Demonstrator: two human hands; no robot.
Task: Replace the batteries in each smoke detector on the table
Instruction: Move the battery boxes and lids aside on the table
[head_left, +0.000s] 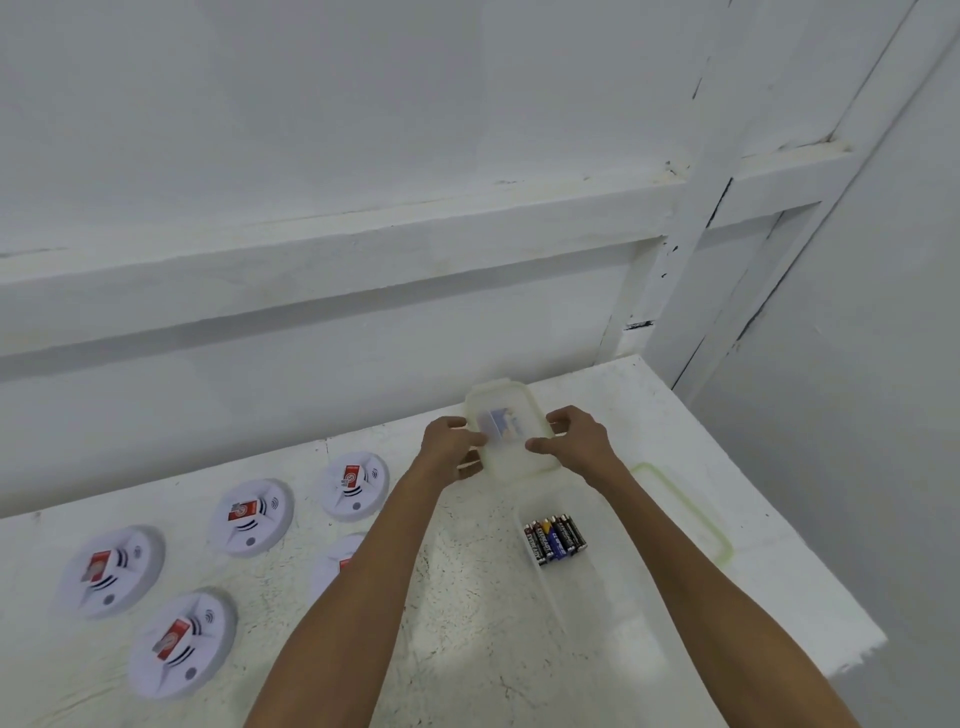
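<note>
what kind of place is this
Likely a bare workroom or test space: a rough white-painted table, plain white panelled wall, and several smoke detectors laid out beside a box of batteries.

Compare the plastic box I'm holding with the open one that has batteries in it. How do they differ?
The held box has its lid on; the open box has none, and a green-rimmed lid lies beside it. The left hand and right hand grip the held box; the open box sits untouched on the table. The open box holds a row of batteries; the held box's contents are unclear. Both are translucent plastic rectangles.
</note>
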